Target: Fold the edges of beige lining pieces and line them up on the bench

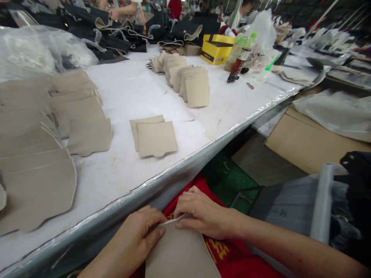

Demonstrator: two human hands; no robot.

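A beige leather-like panel (179, 253) lies over my lap, on red cloth (228, 247) with yellow lettering. My left hand (142, 231) pinches its upper edge near the left corner. Close beside it, my right hand (199, 214) grips the same edge between thumb and curled fingers. The panel's lower end runs out of the picture. On the white table in front of me, two smaller beige pieces (157, 139) lie overlapped. To the left, larger beige panels (37, 185) are spread in overlapping rows.
The white table's edge (174, 164) runs diagonally before me. Farther back are a fanned row of beige pieces (198, 88), a yellow box (217, 49), bottles (242, 54) and dark bag parts (185, 29). A grey bin (285, 208) and cardboard (319, 139) stand at right. Other people are in the background.
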